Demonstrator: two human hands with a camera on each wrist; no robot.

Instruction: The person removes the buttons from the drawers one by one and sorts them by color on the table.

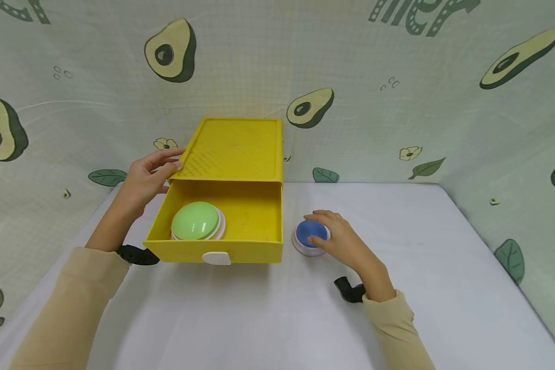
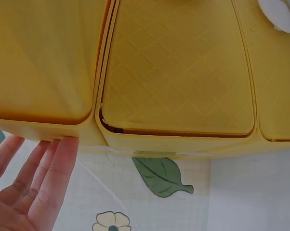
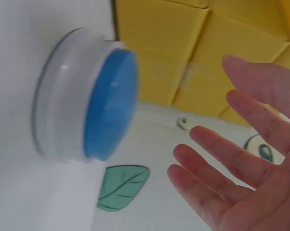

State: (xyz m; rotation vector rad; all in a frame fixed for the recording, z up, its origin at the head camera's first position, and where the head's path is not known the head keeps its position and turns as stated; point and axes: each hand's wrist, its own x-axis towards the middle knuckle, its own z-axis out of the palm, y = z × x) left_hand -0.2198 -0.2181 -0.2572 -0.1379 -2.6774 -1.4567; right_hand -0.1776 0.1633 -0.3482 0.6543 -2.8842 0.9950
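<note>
A yellow drawer unit stands at the back of the table, its top drawer pulled out. Inside the drawer, on its left side, lies a green-domed round push button with a white base. My left hand rests its fingers against the unit's left side; the left wrist view shows those fingers straight. To the right of the drawer, a blue-domed push button with a white base sits on the table. My right hand hovers over it, fingers spread and apart from it in the right wrist view.
The white table meets a cloth printed with avocados and leaves behind. A white handle sticks out from the drawer front. Black straps are on both wrists.
</note>
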